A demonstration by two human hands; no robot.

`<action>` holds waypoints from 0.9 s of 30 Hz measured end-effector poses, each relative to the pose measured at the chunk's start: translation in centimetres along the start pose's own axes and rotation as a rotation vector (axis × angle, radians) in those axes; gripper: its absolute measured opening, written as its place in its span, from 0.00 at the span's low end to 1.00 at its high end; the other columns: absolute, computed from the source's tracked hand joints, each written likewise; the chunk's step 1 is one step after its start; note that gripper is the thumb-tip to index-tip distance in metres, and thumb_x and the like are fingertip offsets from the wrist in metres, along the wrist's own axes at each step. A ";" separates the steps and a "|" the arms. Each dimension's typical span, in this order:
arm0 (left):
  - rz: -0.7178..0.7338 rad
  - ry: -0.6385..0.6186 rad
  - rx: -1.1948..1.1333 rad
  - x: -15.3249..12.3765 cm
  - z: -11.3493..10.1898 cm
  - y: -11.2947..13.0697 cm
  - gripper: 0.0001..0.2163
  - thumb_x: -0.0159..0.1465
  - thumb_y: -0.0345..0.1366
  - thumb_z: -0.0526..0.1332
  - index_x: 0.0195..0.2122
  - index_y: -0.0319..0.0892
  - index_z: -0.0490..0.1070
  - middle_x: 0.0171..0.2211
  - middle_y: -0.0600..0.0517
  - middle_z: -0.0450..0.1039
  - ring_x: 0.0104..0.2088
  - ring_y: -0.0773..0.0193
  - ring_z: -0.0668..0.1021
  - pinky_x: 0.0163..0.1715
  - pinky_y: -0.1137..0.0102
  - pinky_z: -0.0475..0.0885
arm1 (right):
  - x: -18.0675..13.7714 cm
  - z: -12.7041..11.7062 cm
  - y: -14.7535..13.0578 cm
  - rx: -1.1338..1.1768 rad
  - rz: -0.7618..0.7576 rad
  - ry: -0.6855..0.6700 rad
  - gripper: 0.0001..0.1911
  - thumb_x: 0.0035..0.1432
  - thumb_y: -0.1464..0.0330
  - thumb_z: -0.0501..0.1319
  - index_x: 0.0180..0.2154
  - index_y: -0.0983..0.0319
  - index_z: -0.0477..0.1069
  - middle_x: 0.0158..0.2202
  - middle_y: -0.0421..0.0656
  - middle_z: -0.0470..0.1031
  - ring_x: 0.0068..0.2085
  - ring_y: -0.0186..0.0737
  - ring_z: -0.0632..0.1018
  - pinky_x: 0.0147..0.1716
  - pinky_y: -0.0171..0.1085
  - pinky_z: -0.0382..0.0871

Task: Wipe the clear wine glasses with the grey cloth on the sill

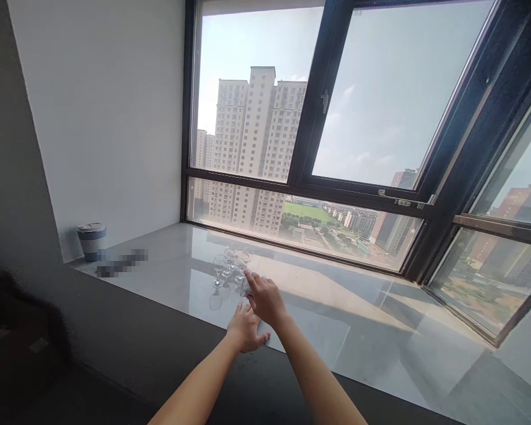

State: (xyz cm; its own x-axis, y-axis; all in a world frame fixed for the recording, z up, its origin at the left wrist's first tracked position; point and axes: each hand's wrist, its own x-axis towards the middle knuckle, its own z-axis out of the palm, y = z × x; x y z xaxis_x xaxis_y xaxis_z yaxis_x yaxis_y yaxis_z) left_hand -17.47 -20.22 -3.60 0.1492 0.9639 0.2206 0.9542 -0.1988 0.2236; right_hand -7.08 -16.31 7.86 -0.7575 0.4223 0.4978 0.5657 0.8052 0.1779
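Note:
Several small clear stemmed glasses (219, 267) stand close together on the glossy grey windowsill (168, 271), which mirrors them. My right hand (265, 298) is just to the right of the group, its fingertips at the nearest glasses. Its fingers and thumb are closed around something pale or clear, mostly hidden by the hand, that I cannot make out. Below it, my left hand (245, 330) lies at the sill's front edge with the fingers spread and the thumb out to the right. Nothing shows in that hand.
A blue and white lidded tub (92, 241) stands at the sill's left end against the wall. Beside it lies something blurred out by pixels (121, 262). Dark window frames (301, 186) run along the back and right, with a handle and a stay. The sill's front edge drops away towards me.

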 end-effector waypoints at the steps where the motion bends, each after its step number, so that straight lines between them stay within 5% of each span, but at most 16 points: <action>1: -0.001 0.000 0.001 0.0 0.0 0.0 0.36 0.59 0.60 0.50 0.66 0.49 0.54 0.66 0.46 0.55 0.66 0.42 0.54 0.64 0.45 0.40 | -0.1 -0.2 0.1 -0.012 -0.001 0.039 0.39 0.59 0.67 0.60 0.67 0.61 0.45 0.57 0.52 0.65 0.50 0.48 0.70 0.49 0.44 0.65; 6: -0.010 -0.025 -0.011 0.0 -0.2 0.1 0.37 0.59 0.59 0.51 0.67 0.48 0.53 0.67 0.46 0.52 0.66 0.41 0.53 0.64 0.44 0.40 | -0.1 0.4 -0.3 -0.038 0.109 0.133 0.40 0.59 0.67 0.61 0.67 0.58 0.44 0.60 0.53 0.59 0.53 0.52 0.66 0.52 0.49 0.62; 13: 0.009 -0.054 -0.037 0.1 -0.1 -0.1 0.37 0.59 0.54 0.54 0.68 0.51 0.47 0.69 0.47 0.47 0.68 0.40 0.48 0.63 0.43 0.36 | -0.4 2.8 -1.5 0.012 0.170 0.034 0.44 0.57 0.77 0.54 0.69 0.59 0.35 0.64 0.54 0.56 0.49 0.46 0.72 0.49 0.43 0.66; 19: 0.009 -0.037 -0.020 0.2 -0.3 0.0 0.40 0.59 0.56 0.54 0.69 0.50 0.43 0.70 0.47 0.43 0.68 0.40 0.43 0.63 0.43 0.36 | -0.4 1.8 -1.6 0.100 0.170 -0.013 0.47 0.56 0.75 0.54 0.69 0.62 0.27 0.69 0.55 0.46 0.53 0.47 0.70 0.48 0.41 0.66; 23: -0.005 -0.055 -0.027 0.1 -0.6 0.2 0.38 0.59 0.59 0.51 0.68 0.49 0.47 0.68 0.45 0.49 0.68 0.42 0.48 0.63 0.43 0.38 | -0.4 0.5 -0.3 0.212 0.112 -0.120 0.51 0.52 0.77 0.55 0.68 0.58 0.26 0.68 0.52 0.49 0.55 0.45 0.70 0.48 0.39 0.66; 27: -0.019 -0.051 0.001 -0.1 -0.6 0.3 0.37 0.59 0.60 0.49 0.66 0.47 0.53 0.66 0.42 0.53 0.67 0.43 0.52 0.63 0.44 0.39 | -0.5 -0.1 2.2 0.474 0.127 -0.157 0.54 0.49 0.78 0.58 0.68 0.55 0.27 0.63 0.50 0.62 0.54 0.43 0.71 0.49 0.38 0.64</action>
State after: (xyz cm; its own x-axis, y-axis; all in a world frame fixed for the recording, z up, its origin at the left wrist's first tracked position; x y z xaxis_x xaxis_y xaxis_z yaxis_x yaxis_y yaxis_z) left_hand -17.36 -20.44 -2.98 0.1440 0.9753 0.1674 0.9573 -0.1802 0.2261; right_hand -5.42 -14.82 8.08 -0.7526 0.5573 0.3507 0.4742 0.8282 -0.2985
